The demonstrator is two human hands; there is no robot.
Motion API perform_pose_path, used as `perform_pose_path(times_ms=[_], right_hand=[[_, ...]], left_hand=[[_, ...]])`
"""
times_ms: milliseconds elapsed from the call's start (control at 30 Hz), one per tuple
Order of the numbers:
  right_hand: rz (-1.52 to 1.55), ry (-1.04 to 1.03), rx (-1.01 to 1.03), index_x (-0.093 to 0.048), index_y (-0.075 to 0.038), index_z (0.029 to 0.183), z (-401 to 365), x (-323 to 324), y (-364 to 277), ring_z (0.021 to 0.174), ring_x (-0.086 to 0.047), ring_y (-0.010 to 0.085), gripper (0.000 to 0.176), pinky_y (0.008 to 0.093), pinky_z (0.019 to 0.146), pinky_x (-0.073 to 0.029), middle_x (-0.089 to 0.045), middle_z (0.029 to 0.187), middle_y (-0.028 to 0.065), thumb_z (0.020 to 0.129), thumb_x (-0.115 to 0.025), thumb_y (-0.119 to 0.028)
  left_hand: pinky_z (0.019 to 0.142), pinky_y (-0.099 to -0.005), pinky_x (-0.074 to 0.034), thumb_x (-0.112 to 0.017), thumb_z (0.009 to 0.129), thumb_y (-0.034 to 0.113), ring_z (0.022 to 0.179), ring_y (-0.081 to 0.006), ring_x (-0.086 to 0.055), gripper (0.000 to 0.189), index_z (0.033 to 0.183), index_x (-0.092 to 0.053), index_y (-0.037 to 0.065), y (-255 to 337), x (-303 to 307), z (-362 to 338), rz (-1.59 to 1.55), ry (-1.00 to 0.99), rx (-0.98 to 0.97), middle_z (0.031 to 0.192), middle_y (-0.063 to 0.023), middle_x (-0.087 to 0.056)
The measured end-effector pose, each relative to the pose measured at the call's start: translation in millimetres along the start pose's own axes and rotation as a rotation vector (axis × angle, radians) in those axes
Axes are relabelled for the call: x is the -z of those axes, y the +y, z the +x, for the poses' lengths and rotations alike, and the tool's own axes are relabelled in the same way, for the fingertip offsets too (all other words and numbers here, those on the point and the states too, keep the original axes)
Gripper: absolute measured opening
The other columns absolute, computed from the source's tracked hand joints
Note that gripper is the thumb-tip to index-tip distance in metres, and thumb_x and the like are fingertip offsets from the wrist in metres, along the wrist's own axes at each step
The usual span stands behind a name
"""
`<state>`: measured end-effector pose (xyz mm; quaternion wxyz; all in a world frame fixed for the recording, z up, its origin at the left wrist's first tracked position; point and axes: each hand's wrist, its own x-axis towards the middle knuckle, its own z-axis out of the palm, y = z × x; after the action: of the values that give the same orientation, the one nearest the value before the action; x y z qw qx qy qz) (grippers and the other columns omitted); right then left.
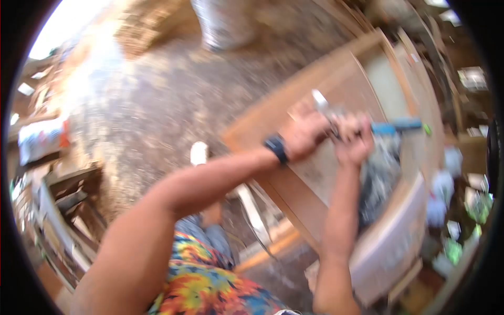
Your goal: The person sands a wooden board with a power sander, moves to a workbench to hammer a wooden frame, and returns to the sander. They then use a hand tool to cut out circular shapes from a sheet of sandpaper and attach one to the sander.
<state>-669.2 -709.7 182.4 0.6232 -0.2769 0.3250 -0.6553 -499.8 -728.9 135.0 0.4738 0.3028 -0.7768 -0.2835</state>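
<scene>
My left hand (307,134), with a dark watch on its wrist, is closed beside a small silvery piece (319,100). Whatever its fingers grip is blurred. My right hand (354,139) is wrapped round a tool with a blue handle (396,127), which sticks out to the right and has a green end. The two hands almost touch, above a wooden frame with panels (310,197). Motion blur hides the details between the fingers.
Clear plastic wrap (380,178) lies at the frame's right side, near a pale curved edge (391,247). A whitish sack (223,23) stands on the dirty floor (157,100) at the top. Scrap wood (79,199) is piled at the left.
</scene>
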Motion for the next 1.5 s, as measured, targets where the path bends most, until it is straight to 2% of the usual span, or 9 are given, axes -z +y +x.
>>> perform_pose_path(times_ms=[133,567,733,767,800,833,867,967,1500], right_hand=[[0.08,-0.184,0.038,-0.035,-0.017,0.072,6,6,8,0.044,-0.023,0.0097,0.044,0.0302,0.061,-0.038,-0.026,0.055,-0.0034,0.109,-0.038,-0.04],[0.217,-0.115,0.125,-0.044,-0.013,0.075,4,-12,-13,0.044,-0.024,0.0084,0.041,0.0287,0.061,-0.036,-0.03,0.055,-0.0022,0.11,-0.042,-0.034],[-0.26,-0.138,0.145,-0.046,-0.013,0.072,26,36,-14,0.054,-0.035,0.0072,0.035,0.0261,0.054,-0.031,-0.042,0.063,-0.0026,0.104,-0.053,-0.027],[-0.428,0.016,0.118,-0.062,-0.007,0.086,26,58,-10,0.064,-0.044,0.007,0.012,0.0245,0.059,-0.036,-0.05,0.075,-0.0036,0.097,-0.059,-0.011],[-0.632,0.175,0.146,-0.068,-0.002,0.106,15,42,-10,0.073,-0.049,0.0078,0.016,0.0237,0.063,-0.039,-0.052,0.083,-0.0049,0.091,-0.064,-0.001],[-0.845,0.018,0.29,-0.069,-0.001,0.113,25,72,-8,0.072,-0.05,0.0095,0.023,0.0254,0.063,-0.041,-0.053,0.082,-0.0034,0.091,-0.065,-0.005],[-0.789,0.025,0.247,-0.055,-0.006,0.085,27,64,-11,0.059,-0.039,0.0108,0.018,0.0268,0.057,-0.034,-0.042,0.07,-0.0006,0.1,-0.058,-0.016],[-0.458,0.085,0.068,-0.048,-0.009,0.075,21,32,-26,0.05,-0.028,0.0109,0.043,0.0298,0.052,-0.03,-0.033,0.058,-0.0018,0.107,-0.05,-0.038],[-0.27,-0.039,-0.093,-0.047,-0.011,0.073,38,48,-26,0.049,-0.025,0.0102,0.045,0.0288,0.051,-0.027,-0.031,0.057,-0.0028,0.107,-0.048,-0.041]], left_hand=[[0.104,-0.0485,-0.039,-0.071,0.087,0.013,0.089,-0.0292,-0.059,0.013,0.095,-0.061,0.013,-3,-9,-2,-0.148,0.022,-0.015,0.087,-0.0084,-0.06],[0.112,-0.0506,-0.034,-0.07,0.091,0.014,0.088,-0.0263,-0.06,0.015,0.087,-0.055,0.012,9,-5,-2,-0.188,-0.106,0.073,0.085,-0.0053,-0.058],[0.081,-0.0439,-0.045,-0.064,0.079,0.007,0.089,-0.0317,-0.057,0.007,0.079,-0.057,0.01,-4,1,2,0.049,-0.016,-0.012,0.087,-0.0111,-0.058],[0.081,-0.0436,-0.045,-0.068,0.075,0.009,0.089,-0.0315,-0.058,0.008,0.077,-0.061,0.011,-7,2,3,0.065,0.066,-0.128,0.087,-0.01,-0.061],[0.082,-0.0433,-0.045,-0.074,0.069,0.012,0.09,-0.0303,-0.059,0.012,0.079,-0.067,0.012,1,11,5,-0.001,0.036,-0.086,0.09,-0.0084,-0.065],[0.082,-0.0436,-0.046,-0.08,0.067,0.016,0.093,-0.0295,-0.06,0.016,0.081,-0.071,0.014,-4,7,5,0.106,0.034,-0.134,0.094,-0.0071,-0.068],[0.088,-0.0436,-0.044,-0.082,0.071,0.021,0.097,-0.0288,-0.061,0.015,0.079,-0.073,0.013,6,12,9,0.116,-0.02,-0.104,0.097,-0.0061,-0.07],[0.111,-0.0537,-0.028,-0.079,0.076,0.029,0.118,-0.0267,-0.057,0.019,0.092,-0.078,0.018,19,9,6,0.237,-0.239,-0.092,0.115,-0.0011,-0.071],[0.113,-0.0585,-0.023,-0.075,0.079,0.027,0.128,-0.0262,-0.052,0.017,0.094,-0.079,0.022,18,0,3,0.326,-0.316,-0.069,0.128,0.0011,-0.067]])
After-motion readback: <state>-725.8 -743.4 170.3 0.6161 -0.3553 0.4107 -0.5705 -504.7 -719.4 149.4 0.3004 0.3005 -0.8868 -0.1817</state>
